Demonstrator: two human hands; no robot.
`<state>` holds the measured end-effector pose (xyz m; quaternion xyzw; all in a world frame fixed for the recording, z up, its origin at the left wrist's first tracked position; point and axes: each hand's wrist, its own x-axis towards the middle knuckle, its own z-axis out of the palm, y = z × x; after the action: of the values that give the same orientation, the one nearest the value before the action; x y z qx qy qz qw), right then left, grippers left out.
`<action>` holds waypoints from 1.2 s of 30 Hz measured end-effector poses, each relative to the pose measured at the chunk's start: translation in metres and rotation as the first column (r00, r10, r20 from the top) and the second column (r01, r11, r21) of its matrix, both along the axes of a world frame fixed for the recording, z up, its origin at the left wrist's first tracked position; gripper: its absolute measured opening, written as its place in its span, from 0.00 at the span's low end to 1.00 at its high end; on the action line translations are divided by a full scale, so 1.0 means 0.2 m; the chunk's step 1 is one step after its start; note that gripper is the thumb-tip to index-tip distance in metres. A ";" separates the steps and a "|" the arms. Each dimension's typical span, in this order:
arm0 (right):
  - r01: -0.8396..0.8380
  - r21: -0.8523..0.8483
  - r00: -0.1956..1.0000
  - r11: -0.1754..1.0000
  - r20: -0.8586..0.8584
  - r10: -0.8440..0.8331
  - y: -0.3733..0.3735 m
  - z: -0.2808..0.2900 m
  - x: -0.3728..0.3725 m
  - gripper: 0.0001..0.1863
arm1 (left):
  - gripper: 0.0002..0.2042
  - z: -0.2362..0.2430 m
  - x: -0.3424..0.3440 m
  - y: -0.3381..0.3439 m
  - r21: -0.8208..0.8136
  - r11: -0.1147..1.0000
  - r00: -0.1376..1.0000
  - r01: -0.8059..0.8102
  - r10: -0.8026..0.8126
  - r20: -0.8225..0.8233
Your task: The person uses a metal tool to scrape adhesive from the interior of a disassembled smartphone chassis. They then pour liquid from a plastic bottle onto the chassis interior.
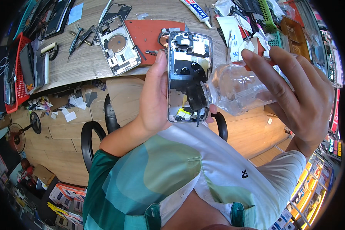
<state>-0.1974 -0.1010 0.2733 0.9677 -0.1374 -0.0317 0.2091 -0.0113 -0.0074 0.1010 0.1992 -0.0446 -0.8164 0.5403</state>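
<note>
My left hand [154,94] is closed around an opened phone housing [189,71], held up in front of the table with its inner side showing. Dark film, metal parts and a small yellow piece lie inside the frame. A clear plastic bottle [239,90] with a black cap is tipped sideways in my right hand [301,92]. Its cap end reaches over the lower right part of the housing, and I cannot tell whether they touch. The fingers of my right hand wrap round the bottle's base. Fingertips of my left hand show at the housing's right edge.
A second phone back frame [118,45] lies beside a red mat [143,32] on the table. Screwdrivers [76,44], a glue tube [196,12] and a white paper slip [230,36] lie around. Red basket [23,73] stands left; brown tray [295,34] right. Chair armrests flank me.
</note>
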 end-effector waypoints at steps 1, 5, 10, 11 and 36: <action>0.003 0.005 1.000 1.000 0.000 -0.003 0.00 0.00 0.00 0.35 | 0.36 0.00 0.00 0.00 0.001 1.000 1.000 0.000 0.000 0.006; 0.010 -0.011 1.000 1.000 -0.019 -0.010 0.00 0.01 -0.01 0.36 | 0.37 0.01 0.00 -0.01 -0.033 0.999 0.999 -0.009 0.010 0.032; 0.023 -0.018 0.999 1.000 -0.032 -0.024 -0.01 0.01 -0.03 0.39 | 0.41 -0.03 0.03 -0.02 -0.123 0.992 0.999 0.033 -0.028 0.040; 0.019 -0.025 0.999 0.999 -0.027 -0.020 -0.01 0.00 -0.05 0.39 | 0.44 -0.05 0.04 -0.02 -0.162 0.985 0.998 0.057 -0.051 0.040; 0.064 -0.052 0.995 0.997 -0.072 -0.068 0.00 0.01 -0.11 0.40 | 0.45 -0.08 0.02 -0.02 -0.140 0.990 0.999 -0.008 0.001 -0.046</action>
<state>-0.2187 -0.1006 0.2759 0.9553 -0.1621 -0.0708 0.2369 -0.0078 -0.0113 0.0849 0.1419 -0.0891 -0.8143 0.5557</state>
